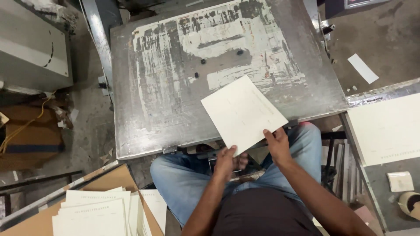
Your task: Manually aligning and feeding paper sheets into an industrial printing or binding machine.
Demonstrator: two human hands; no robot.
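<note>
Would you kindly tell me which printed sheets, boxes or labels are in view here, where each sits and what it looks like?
Cream sheet: tilted rectangle over the metal table's near edge, held by left hand and right hand.
Stack of printed sheets: lower left, white, on brown cardboard.
Large pale sheet: right edge, one faint printed line.
White strip: floor, upper right.

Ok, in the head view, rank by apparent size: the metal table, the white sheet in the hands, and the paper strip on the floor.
1. Metal table, by far the largest.
2. White sheet, held at its near edge by the left hand and right hand.
3. Paper strip, smallest, though it lies farther from the camera.
</note>
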